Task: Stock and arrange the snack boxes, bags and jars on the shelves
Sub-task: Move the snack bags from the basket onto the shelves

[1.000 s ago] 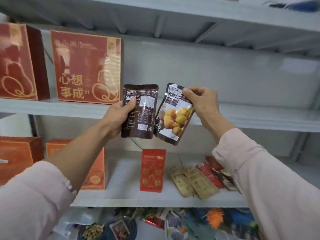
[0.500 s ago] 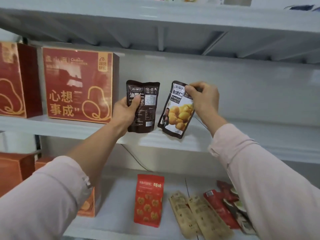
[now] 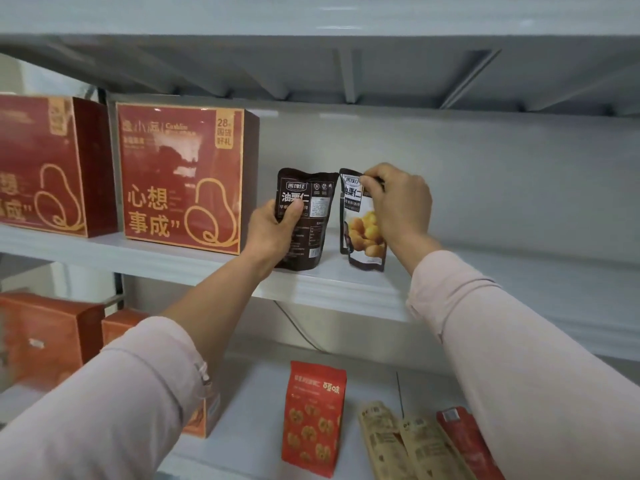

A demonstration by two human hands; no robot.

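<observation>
At shelf (image 3: 329,289) front edge, hands (image 3: 273,230) (image 3: 401,206) grip pouches (image 3: 311,216) (image 3: 360,233)

A single wide-angle view, worn on the head, faces the shelving square-on from close by, tilted slightly upward. The upper shelf (image 3: 311,64) shows its underside across the top of the frame; the middle shelf (image 3: 346,289) crosses the centre; the lower shelf (image 3: 252,427) lies along the bottom. The left sleeve (image 3: 104,410) and right sleeve (image 3: 519,375) enter from the lower corners.

red box (image 3: 180,178): 心想事成, 28 | dark pouch (image 3: 308,233): 油栗仁 | picture pouch (image 3: 360,233): 油栗仁 | red bag (image 3: 313,417): 百草味
</observation>
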